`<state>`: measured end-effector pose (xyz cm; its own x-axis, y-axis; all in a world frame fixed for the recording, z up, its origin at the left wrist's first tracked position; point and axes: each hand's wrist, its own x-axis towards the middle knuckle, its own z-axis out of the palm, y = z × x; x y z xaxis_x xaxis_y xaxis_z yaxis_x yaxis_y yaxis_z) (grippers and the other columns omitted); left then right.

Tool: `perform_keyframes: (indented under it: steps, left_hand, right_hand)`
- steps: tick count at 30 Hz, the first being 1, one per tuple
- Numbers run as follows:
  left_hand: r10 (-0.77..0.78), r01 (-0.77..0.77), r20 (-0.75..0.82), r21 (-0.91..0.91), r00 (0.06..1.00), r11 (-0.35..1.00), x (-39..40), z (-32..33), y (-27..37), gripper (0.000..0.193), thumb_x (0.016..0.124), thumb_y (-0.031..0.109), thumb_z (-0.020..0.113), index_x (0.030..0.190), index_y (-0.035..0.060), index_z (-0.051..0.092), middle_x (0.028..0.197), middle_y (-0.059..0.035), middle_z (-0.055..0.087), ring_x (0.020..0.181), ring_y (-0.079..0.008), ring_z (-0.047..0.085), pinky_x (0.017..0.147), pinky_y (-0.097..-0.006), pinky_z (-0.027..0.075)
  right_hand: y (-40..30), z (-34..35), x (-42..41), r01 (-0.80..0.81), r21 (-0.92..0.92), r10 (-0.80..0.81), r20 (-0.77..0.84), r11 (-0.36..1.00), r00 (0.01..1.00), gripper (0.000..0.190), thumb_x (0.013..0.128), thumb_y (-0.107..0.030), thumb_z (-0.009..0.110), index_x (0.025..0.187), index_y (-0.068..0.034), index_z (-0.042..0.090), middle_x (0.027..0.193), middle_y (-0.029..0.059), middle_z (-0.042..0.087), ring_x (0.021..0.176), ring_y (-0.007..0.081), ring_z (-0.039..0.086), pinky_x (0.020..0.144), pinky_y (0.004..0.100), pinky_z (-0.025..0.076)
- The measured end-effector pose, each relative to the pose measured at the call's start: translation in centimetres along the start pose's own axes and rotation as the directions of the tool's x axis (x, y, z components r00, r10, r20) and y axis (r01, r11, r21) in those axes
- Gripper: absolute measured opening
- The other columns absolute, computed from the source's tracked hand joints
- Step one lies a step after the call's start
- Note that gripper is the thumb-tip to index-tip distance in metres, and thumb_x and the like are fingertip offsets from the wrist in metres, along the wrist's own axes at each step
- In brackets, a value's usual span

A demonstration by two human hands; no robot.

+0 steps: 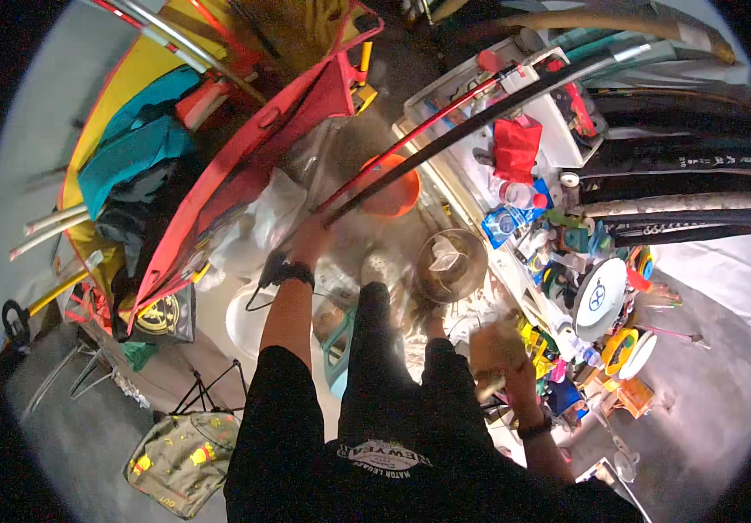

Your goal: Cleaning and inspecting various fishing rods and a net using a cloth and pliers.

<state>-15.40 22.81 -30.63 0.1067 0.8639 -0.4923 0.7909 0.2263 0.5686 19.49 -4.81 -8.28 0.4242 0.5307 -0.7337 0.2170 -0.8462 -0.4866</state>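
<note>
My left hand (311, 234) is closed around the lower ends of a long black pole (473, 124) and a thin red rod (415, 135). Both slant up to the right over an orange bucket (394, 189). A dark strap and a cord hang about the left wrist. My right hand (498, 346) is motion-blurred beside my right knee, near yellow items at the cluttered shelf's edge; whether it holds anything cannot be made out. Between the hands a round transparent container (452, 265) has a pale piece of material in it.
Left stands a large red and yellow fabric bag (219, 196) with poles and teal cloth. Below it is a patterned folding seat (186, 457). Right, a white tray (418, 98), a red pouch (517, 149) and a white plate (601, 299) crowd together; long black cases (682, 160) lie beyond.
</note>
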Motion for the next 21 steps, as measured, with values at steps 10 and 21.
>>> perform_keyframes:
  steps: [10,21]
  left_hand:
    - [0.067,-0.068,0.006,0.129,0.998,0.989,7.8,9.7,-7.2,0.039,0.076,0.037,0.06,0.082,-0.0012,0.063,0.078,-0.0228,0.063,0.076,-0.0407,0.06,0.07,-0.0463,0.049]
    - [-0.006,-0.003,0.026,0.307,1.0,0.952,11.8,13.0,-9.6,0.03,0.077,0.031,0.058,0.08,0.002,0.065,0.08,-0.0205,0.064,0.082,-0.0385,0.061,0.073,-0.0462,0.049]
  right_hand:
    - [12.2,-1.7,-6.9,-0.299,0.392,0.343,-0.045,0.87,0.938,0.039,0.079,-0.012,0.065,0.114,-0.002,0.051,0.102,0.004,0.059,0.087,0.0156,0.059,0.073,0.0313,0.051]
    - [17.1,-0.9,-7.4,-0.26,0.282,0.328,-0.226,0.923,0.917,0.028,0.08,-0.005,0.052,0.108,-0.003,0.054,0.093,0.0037,0.056,0.073,0.0083,0.053,0.054,0.0226,0.043]
